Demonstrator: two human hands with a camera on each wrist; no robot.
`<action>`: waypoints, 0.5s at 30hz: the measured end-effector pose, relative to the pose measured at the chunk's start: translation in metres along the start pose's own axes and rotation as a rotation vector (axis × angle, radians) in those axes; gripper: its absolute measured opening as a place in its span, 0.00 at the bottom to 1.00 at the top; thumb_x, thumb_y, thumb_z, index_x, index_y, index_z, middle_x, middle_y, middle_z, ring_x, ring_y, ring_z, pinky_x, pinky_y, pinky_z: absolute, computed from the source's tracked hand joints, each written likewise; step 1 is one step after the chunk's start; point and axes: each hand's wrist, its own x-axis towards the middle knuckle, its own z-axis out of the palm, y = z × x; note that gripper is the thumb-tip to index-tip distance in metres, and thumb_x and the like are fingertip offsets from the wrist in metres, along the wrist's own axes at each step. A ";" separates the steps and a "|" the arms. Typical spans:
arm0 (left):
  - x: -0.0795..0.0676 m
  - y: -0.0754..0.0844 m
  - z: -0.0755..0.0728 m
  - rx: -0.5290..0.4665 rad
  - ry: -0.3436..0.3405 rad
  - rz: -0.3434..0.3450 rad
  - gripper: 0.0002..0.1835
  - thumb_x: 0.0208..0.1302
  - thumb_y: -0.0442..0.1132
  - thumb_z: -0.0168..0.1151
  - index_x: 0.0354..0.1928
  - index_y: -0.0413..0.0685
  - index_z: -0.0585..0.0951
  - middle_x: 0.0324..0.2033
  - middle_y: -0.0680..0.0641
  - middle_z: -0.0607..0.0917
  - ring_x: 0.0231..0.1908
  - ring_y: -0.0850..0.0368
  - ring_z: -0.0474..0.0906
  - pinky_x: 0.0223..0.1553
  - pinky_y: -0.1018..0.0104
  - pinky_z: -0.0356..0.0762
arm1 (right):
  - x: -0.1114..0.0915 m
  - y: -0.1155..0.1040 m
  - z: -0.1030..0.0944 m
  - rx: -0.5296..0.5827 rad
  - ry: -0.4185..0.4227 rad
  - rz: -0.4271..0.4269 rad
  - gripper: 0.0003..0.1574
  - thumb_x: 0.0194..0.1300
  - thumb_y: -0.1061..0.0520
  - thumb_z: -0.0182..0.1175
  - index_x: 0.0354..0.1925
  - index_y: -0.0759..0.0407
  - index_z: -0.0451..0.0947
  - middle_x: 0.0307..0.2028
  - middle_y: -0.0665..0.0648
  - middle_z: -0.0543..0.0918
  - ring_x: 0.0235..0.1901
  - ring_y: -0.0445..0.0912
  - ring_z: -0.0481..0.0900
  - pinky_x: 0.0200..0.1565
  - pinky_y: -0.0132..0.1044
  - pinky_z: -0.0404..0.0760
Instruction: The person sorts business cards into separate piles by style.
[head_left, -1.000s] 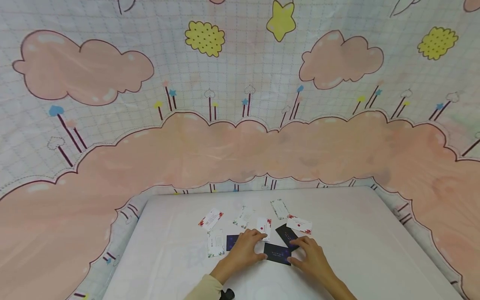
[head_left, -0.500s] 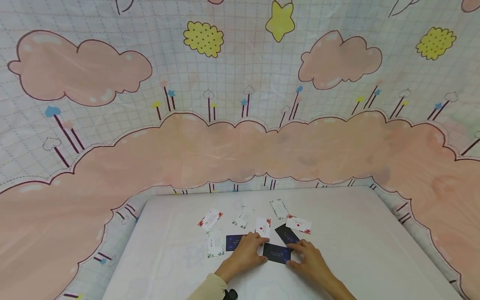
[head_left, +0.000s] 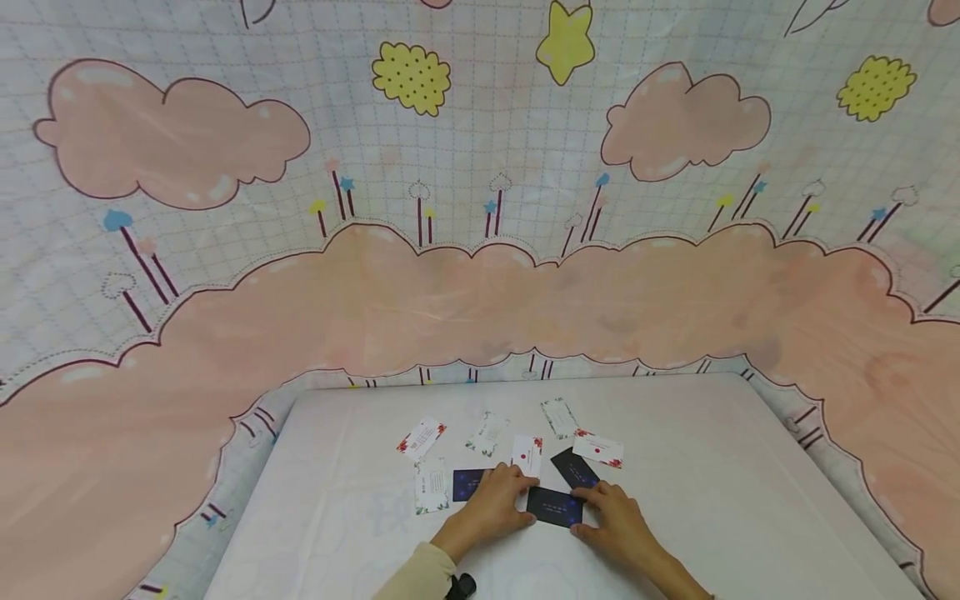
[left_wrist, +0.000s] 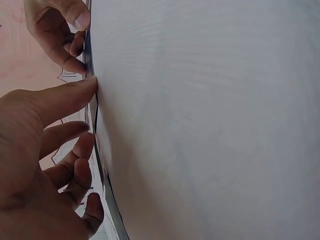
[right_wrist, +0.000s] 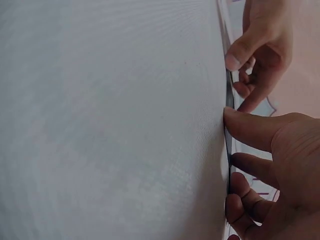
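A dark blue business card lies near the front of the group, between the two hands in the head view. My left hand holds its left end, thumb at the near corner and index finger at the far corner. My right hand holds the right end the same way, its index finger also over the edge of a second dark card. A third dark card is partly hidden behind the left hand. In the left wrist view the thumb meets the tabletop at the card's thin edge.
Beyond the hands lie white cards with red flowers, one upright, one at left, one at right overlapping a dark card. Leaf-bordered white cards lie around them. The white table ends at a patterned cloth backdrop.
The left fingers have drawn slightly back from the upright red-flowered card, and the right fingers have shifted slightly left. The dark card between the hands stays nearly in place.
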 end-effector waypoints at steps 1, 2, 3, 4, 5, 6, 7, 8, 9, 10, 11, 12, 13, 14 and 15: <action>0.000 0.000 0.000 0.008 -0.002 0.000 0.29 0.50 0.50 0.74 0.57 0.55 0.82 0.36 0.57 0.78 0.38 0.64 0.65 0.48 0.65 0.66 | 0.000 0.000 0.001 -0.002 0.000 0.004 0.29 0.45 0.48 0.77 0.48 0.48 0.83 0.38 0.47 0.77 0.43 0.46 0.74 0.44 0.44 0.69; 0.000 0.000 0.001 0.016 -0.005 -0.001 0.28 0.51 0.50 0.74 0.57 0.55 0.82 0.37 0.57 0.78 0.39 0.64 0.66 0.48 0.65 0.65 | 0.001 0.000 0.001 0.000 0.000 0.008 0.29 0.45 0.48 0.77 0.47 0.47 0.83 0.38 0.47 0.77 0.43 0.46 0.74 0.44 0.45 0.69; 0.000 0.000 0.001 0.021 -0.008 -0.002 0.28 0.51 0.50 0.74 0.57 0.55 0.82 0.38 0.57 0.79 0.39 0.64 0.66 0.48 0.65 0.65 | 0.001 0.000 0.002 0.003 0.000 0.012 0.28 0.44 0.48 0.77 0.47 0.47 0.83 0.37 0.47 0.77 0.43 0.46 0.73 0.44 0.45 0.69; 0.000 0.000 0.001 0.025 -0.009 -0.002 0.28 0.51 0.50 0.74 0.57 0.55 0.82 0.39 0.57 0.79 0.39 0.64 0.66 0.48 0.65 0.65 | 0.001 0.001 0.003 0.004 0.002 0.013 0.28 0.44 0.48 0.77 0.46 0.46 0.82 0.37 0.46 0.77 0.42 0.45 0.73 0.44 0.45 0.69; 0.000 0.000 0.001 0.026 -0.012 -0.002 0.28 0.51 0.50 0.74 0.57 0.56 0.83 0.39 0.57 0.79 0.40 0.64 0.66 0.48 0.65 0.65 | 0.002 0.001 0.004 0.009 0.002 0.018 0.27 0.44 0.48 0.77 0.46 0.46 0.82 0.36 0.46 0.76 0.42 0.45 0.72 0.44 0.44 0.68; 0.000 0.000 0.002 0.024 -0.015 -0.003 0.28 0.51 0.50 0.74 0.56 0.56 0.83 0.39 0.57 0.79 0.40 0.64 0.66 0.48 0.65 0.65 | 0.002 0.001 0.005 0.014 0.003 0.023 0.27 0.44 0.49 0.77 0.45 0.45 0.82 0.36 0.45 0.76 0.41 0.44 0.72 0.44 0.44 0.68; 0.000 0.000 0.002 0.022 -0.015 -0.004 0.27 0.51 0.49 0.74 0.56 0.56 0.83 0.39 0.58 0.79 0.40 0.64 0.66 0.48 0.65 0.65 | 0.002 0.001 0.005 0.021 0.004 0.027 0.27 0.44 0.49 0.77 0.45 0.45 0.81 0.36 0.44 0.75 0.41 0.43 0.71 0.44 0.44 0.67; -0.001 0.000 0.002 0.018 -0.014 -0.004 0.27 0.51 0.49 0.74 0.56 0.56 0.83 0.39 0.58 0.78 0.40 0.64 0.66 0.48 0.66 0.65 | 0.002 0.001 0.005 0.034 0.007 0.029 0.27 0.44 0.49 0.77 0.45 0.45 0.81 0.35 0.44 0.75 0.41 0.43 0.70 0.44 0.44 0.67; -0.001 0.000 0.002 0.013 -0.012 -0.004 0.27 0.51 0.49 0.74 0.56 0.57 0.83 0.39 0.58 0.78 0.40 0.64 0.66 0.48 0.65 0.65 | 0.002 0.001 0.006 0.043 0.010 0.030 0.27 0.43 0.49 0.78 0.44 0.44 0.81 0.35 0.44 0.75 0.40 0.42 0.70 0.44 0.43 0.66; -0.001 0.000 0.002 0.007 -0.008 -0.002 0.27 0.51 0.49 0.74 0.55 0.57 0.83 0.39 0.58 0.78 0.41 0.64 0.66 0.48 0.65 0.65 | 0.002 0.001 0.006 0.049 0.011 0.031 0.27 0.43 0.49 0.78 0.44 0.44 0.80 0.35 0.43 0.74 0.40 0.42 0.70 0.44 0.43 0.66; -0.001 -0.001 0.002 0.002 -0.003 0.002 0.26 0.50 0.49 0.75 0.54 0.56 0.83 0.40 0.58 0.78 0.42 0.63 0.66 0.49 0.65 0.65 | 0.002 0.002 0.007 0.057 0.012 0.035 0.27 0.44 0.50 0.78 0.45 0.44 0.80 0.35 0.43 0.74 0.40 0.42 0.69 0.44 0.42 0.65; -0.002 -0.001 0.002 -0.003 0.002 0.007 0.26 0.50 0.49 0.75 0.54 0.56 0.83 0.41 0.58 0.78 0.43 0.63 0.66 0.49 0.64 0.66 | 0.002 0.002 0.007 0.059 0.014 0.034 0.27 0.44 0.50 0.78 0.45 0.44 0.80 0.35 0.43 0.74 0.40 0.41 0.69 0.44 0.42 0.65; -0.002 -0.001 0.002 -0.008 0.005 0.012 0.26 0.50 0.49 0.75 0.53 0.56 0.83 0.42 0.57 0.78 0.43 0.62 0.66 0.50 0.64 0.66 | 0.001 0.002 0.007 0.062 0.014 0.034 0.27 0.44 0.50 0.78 0.45 0.43 0.80 0.35 0.43 0.74 0.40 0.41 0.69 0.44 0.42 0.64; -0.003 -0.001 0.002 -0.014 0.009 0.016 0.26 0.49 0.49 0.75 0.53 0.56 0.82 0.43 0.57 0.78 0.45 0.62 0.67 0.52 0.63 0.67 | 0.001 0.002 0.008 0.062 0.015 0.035 0.28 0.44 0.50 0.78 0.45 0.43 0.80 0.34 0.43 0.73 0.40 0.41 0.68 0.44 0.41 0.64; -0.003 -0.001 0.003 -0.020 0.012 0.023 0.26 0.49 0.48 0.76 0.52 0.56 0.82 0.44 0.57 0.79 0.45 0.61 0.67 0.52 0.62 0.67 | 0.001 0.002 0.008 0.061 0.013 0.036 0.28 0.44 0.50 0.77 0.45 0.43 0.80 0.34 0.43 0.73 0.39 0.41 0.68 0.44 0.41 0.64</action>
